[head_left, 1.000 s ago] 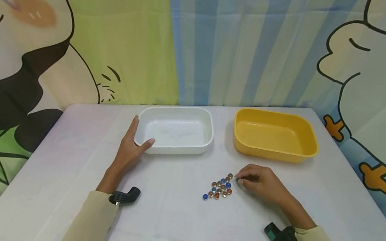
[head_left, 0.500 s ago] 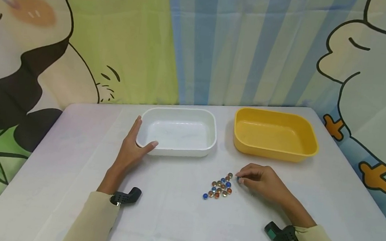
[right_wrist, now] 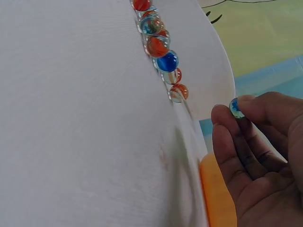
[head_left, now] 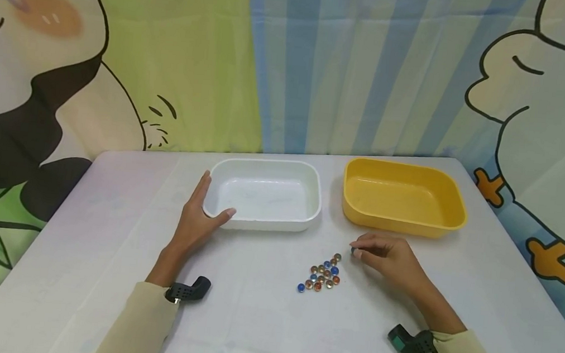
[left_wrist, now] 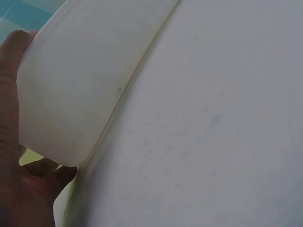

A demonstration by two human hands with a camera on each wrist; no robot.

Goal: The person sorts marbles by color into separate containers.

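Observation:
Between thumb and fingertips, my right hand (head_left: 388, 257) pinches a clear marble with blue in it (right_wrist: 235, 108). It is just right of a loose cluster of marbles (head_left: 326, 273), blue, orange-brown and greenish, lying on the white cloth. The right wrist view has this marble raised above the table surface. My left hand (head_left: 197, 214) grips the left end of a white rectangular tub (head_left: 268, 224), thumb at the front rim and fingers along the side. In the left wrist view the fingertips (left_wrist: 64, 177) are at the tub's lower corner. Inside, the tub shows only its bare floor.
A yellow tub (head_left: 394, 224) stands at the back right, beside the white one, with nothing in it. The table's far edge (head_left: 173, 153) meets a hanging cloth (head_left: 323, 62) printed with stripes and cartoon animals. Each wrist wears a black camera (head_left: 189, 289).
The white tub has slid a little to the right along with my left hand. My right hand has lifted slightly away from the cluster, carrying the marble.

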